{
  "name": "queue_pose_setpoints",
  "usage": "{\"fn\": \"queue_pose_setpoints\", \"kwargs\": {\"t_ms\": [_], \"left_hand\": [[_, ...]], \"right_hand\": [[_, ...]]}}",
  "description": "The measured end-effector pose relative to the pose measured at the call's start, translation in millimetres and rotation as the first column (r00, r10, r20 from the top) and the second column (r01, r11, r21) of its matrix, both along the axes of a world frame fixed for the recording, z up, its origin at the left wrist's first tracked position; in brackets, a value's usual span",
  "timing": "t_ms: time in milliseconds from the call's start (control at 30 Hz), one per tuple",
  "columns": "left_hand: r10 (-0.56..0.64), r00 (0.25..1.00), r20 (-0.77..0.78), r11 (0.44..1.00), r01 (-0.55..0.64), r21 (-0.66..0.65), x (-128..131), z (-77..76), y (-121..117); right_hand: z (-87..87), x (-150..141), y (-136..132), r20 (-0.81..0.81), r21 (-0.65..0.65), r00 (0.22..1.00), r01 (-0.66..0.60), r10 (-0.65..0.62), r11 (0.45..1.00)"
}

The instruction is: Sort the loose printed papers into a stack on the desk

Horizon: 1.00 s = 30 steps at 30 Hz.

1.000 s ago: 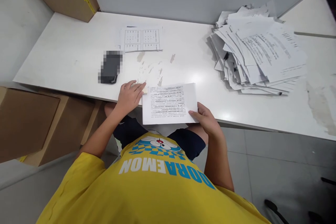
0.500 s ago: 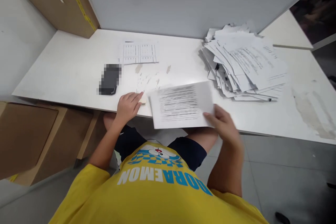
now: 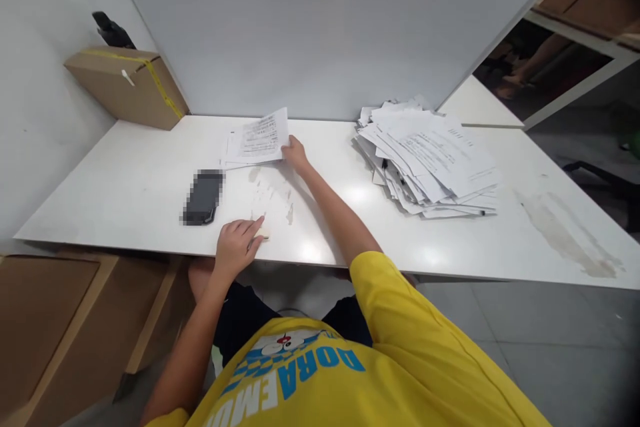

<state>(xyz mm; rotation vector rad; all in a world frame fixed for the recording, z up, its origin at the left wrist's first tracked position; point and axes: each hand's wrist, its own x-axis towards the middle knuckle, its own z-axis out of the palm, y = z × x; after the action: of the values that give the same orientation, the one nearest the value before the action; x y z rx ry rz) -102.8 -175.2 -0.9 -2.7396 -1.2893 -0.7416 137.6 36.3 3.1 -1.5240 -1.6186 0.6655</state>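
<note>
My right hand [image 3: 296, 155] reaches to the back of the white table [image 3: 315, 227] and pinches the right edge of a printed paper sheet [image 3: 264, 136]. That sheet is tilted, its right side raised, over another sheet [image 3: 231, 153] lying on the table. Close to the front edge rests my left hand [image 3: 236, 247], fingers curled around a small cream-coloured block [image 3: 262, 234] whose kind I cannot make out. Left of the sheets lies a dark, pixelated phone-like device [image 3: 203, 197].
A messy pile of printed papers [image 3: 425, 160] stands on the right of the table. A cardboard box with yellow tape [image 3: 130, 90] sits at the back left, against the partition [image 3: 325, 27]. Open cardboard boxes [image 3: 45, 320] are below the left edge. Brownish stains [image 3: 565, 233] mark the tabletop.
My right hand has carried the printed sheet from the table's front edge to the back left, over the lying sheet. The left hand stays with the small block. The view has tilted up.
</note>
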Motion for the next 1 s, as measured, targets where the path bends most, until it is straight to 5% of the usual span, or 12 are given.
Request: {"fn": "queue_pose_setpoints", "kwargs": {"t_ms": [167, 367, 467, 600, 767, 867, 1000], "left_hand": [[-0.006, 1.000, -0.009, 1.000, 0.006, 0.008, -2, -0.3, 1], [0.023, 1.000, -0.017, 0.998, -0.022, 0.062, -2, -0.6, 5], [0.028, 0.999, -0.026, 0.998, -0.026, 0.065, 0, 0.2, 7], [0.036, 0.998, -0.061, 0.996, -0.031, 0.083, 1, 2.2, 8], [0.015, 0.998, -0.054, 0.992, -0.009, 0.124, 0, -2.8, 12], [0.014, 1.000, -0.014, 0.982, -0.011, 0.189, -1, -9.6, 15], [0.040, 0.999, -0.016, 0.974, -0.035, 0.224, -1, -13.2, 15]], "right_hand": [[2.1, -23, -5, 0.128, -0.023, 0.984, 0.131, -0.127, 0.991], [8.7, -1, -12, 0.371, 0.042, 0.905, 0.208, -0.208, 0.977], [19.7, 37, -25, 0.472, 0.167, 0.841, 0.208, -0.263, 0.964], [30.1, 131, -67, 0.547, 0.272, 0.706, 0.358, -0.450, 0.893], [24.0, 252, -138, 0.601, 0.077, 0.545, 0.689, -0.585, 0.721], [24.4, 281, -167, 0.645, -0.019, 0.554, 0.699, -0.526, 0.714], [32.2, 281, -185, 0.669, 0.015, 0.548, 0.665, -0.502, 0.746]]}}
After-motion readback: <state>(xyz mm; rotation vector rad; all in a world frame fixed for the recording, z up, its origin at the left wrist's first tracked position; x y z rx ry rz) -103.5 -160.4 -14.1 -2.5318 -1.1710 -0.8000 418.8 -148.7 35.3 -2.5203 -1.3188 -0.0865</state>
